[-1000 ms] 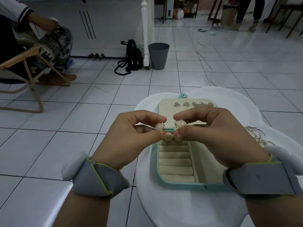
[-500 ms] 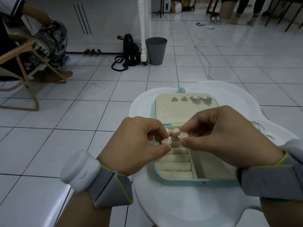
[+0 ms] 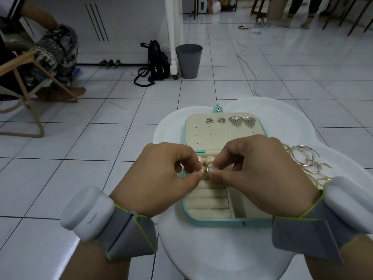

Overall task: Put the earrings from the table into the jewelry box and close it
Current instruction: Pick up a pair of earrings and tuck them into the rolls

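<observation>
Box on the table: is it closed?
No, the box lies open, with four earrings pinned on its lid.

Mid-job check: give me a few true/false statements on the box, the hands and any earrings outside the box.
1. The jewelry box lies open on the white table. True.
2. Four earrings are pinned on the lid panel. True: two triangular earrings and two fan-shaped earrings.
3. Both hands are empty. False: the left hand and the right hand pinch small pearl earrings between their fingertips, over the box.
4. Every earring is in the box. False: hoop earrings lie on the table, right of the box.
</observation>
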`<action>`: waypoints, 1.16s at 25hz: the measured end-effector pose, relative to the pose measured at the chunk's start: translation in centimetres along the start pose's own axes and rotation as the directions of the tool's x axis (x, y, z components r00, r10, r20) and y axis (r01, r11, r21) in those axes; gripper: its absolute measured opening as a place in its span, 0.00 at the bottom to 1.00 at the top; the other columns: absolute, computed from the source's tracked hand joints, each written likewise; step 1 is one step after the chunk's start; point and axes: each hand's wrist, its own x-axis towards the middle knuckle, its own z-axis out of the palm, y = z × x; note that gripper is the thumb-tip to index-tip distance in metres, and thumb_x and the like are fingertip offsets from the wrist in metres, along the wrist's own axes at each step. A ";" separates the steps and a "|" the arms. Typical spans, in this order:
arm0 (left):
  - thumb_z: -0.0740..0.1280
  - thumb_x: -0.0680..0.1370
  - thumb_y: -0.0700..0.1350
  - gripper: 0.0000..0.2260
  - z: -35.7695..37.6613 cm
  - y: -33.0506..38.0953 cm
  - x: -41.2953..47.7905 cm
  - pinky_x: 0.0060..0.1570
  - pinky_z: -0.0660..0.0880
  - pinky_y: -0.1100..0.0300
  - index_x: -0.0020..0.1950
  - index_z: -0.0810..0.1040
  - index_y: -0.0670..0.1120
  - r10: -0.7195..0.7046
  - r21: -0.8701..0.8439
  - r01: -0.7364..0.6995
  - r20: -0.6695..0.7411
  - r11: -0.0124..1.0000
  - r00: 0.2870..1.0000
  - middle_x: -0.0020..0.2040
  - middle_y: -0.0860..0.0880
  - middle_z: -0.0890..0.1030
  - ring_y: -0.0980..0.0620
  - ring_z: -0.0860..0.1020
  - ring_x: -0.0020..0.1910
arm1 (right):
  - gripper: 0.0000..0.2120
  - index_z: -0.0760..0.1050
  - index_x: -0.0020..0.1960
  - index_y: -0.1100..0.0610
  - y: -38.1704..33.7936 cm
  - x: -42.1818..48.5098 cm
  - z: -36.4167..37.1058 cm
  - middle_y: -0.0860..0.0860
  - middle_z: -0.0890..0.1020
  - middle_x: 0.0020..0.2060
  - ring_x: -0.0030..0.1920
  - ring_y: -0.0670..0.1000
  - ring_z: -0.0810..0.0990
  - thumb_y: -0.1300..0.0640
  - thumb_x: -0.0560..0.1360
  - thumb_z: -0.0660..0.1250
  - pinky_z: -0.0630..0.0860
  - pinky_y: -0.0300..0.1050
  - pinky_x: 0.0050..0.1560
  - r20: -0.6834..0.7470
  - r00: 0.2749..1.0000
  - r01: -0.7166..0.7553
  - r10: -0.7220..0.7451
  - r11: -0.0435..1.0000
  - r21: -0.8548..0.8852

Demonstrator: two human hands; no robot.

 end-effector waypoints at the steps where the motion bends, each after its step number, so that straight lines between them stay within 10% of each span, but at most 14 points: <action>1: 0.72 0.69 0.49 0.02 0.0 0.1 0.0 0.39 0.69 0.74 0.38 0.81 0.54 0.001 0.002 -0.001 0.006 1.000 1.000 0.34 0.60 0.80 0.59 0.75 0.44 | 0.04 0.81 0.36 0.49 0.0 0.0 0.1 0.40 0.77 0.24 0.30 0.41 0.76 0.49 0.65 0.74 0.71 0.32 0.33 -0.007 1.000 -0.006 0.006 1.000 -0.018; 29: 0.73 0.68 0.47 0.01 0.3 0.3 0.3 0.32 0.67 0.75 0.37 0.82 0.53 -0.044 -0.016 0.044 0.017 0.999 0.999 0.29 0.59 0.78 0.62 0.74 0.33 | 0.07 0.80 0.42 0.46 -0.8 -0.3 -0.1 0.43 0.83 0.38 0.43 0.46 0.78 0.44 0.69 0.67 0.77 0.46 0.44 0.042 0.999 0.043 -0.033 0.967 -0.250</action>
